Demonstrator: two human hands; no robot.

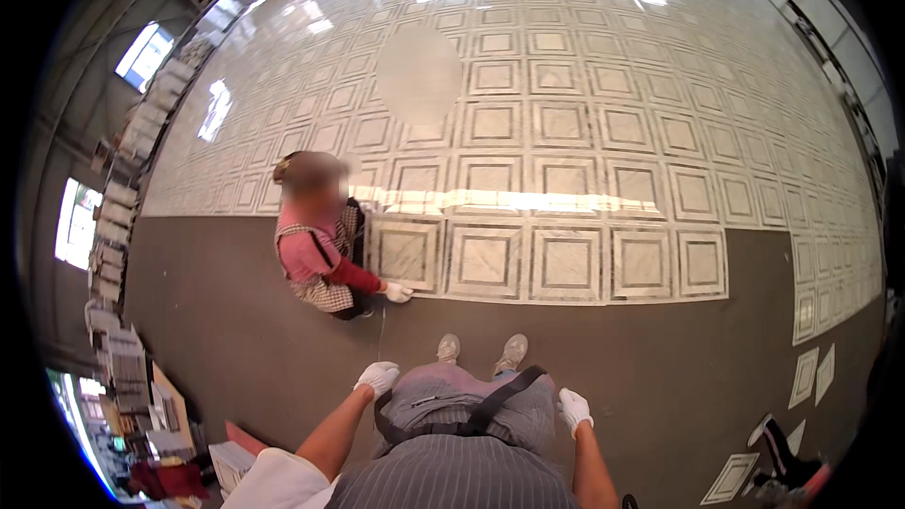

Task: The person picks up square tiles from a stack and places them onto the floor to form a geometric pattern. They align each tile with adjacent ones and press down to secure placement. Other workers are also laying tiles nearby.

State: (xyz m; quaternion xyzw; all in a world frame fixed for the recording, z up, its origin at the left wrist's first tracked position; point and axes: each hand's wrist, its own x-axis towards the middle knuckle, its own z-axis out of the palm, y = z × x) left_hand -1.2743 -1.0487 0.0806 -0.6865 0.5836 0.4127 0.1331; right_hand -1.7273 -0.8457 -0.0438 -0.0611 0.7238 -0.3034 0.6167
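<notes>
My left hand [378,378], in a white glove, hangs by my left hip with its fingers loosely apart and nothing visible in it. On the other side my right hand [574,410], also white-gloved, hangs at my hip, its fingers slightly bent but not closed on anything. Both are well above the grey floor [641,358]. Ahead of my feet, a row of square marble-patterned tiles [566,264] with dark inlaid frames ends at a straight edge. A crouching person [316,264] at the left touches the corner of the nearest left tile [405,259] with a gloved hand.
Patterned tiling [566,75] stretches far ahead. Loose tiles [804,375] lie on the floor at the right, near another person's leg [781,448]. Stacked slabs [118,217] line the left wall. A box-like stack [234,462] stands behind my left arm.
</notes>
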